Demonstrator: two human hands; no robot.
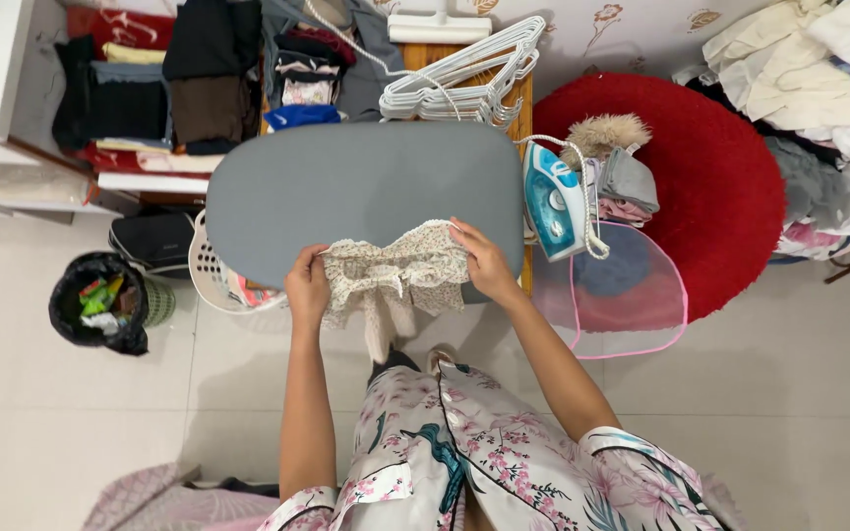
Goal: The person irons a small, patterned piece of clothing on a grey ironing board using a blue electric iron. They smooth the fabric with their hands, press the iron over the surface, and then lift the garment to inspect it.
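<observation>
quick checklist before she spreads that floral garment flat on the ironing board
1. Both hands on the garment: left hand and right hand each grip an edge of the small floral garment. Ok.
2. Garment lying flat: bunched, part hanging off the near edge. Not ok.
3. Board surface free: the grey ironing board shows bare cover behind the garment. Ok.
4. Iron out of the way: the blue and white iron stands beside the board's right end, off the cover. Ok.
5. Iron hot or plugged in: cannot tell.
6. White hangers sit beyond the far edge. Ok.
</observation>
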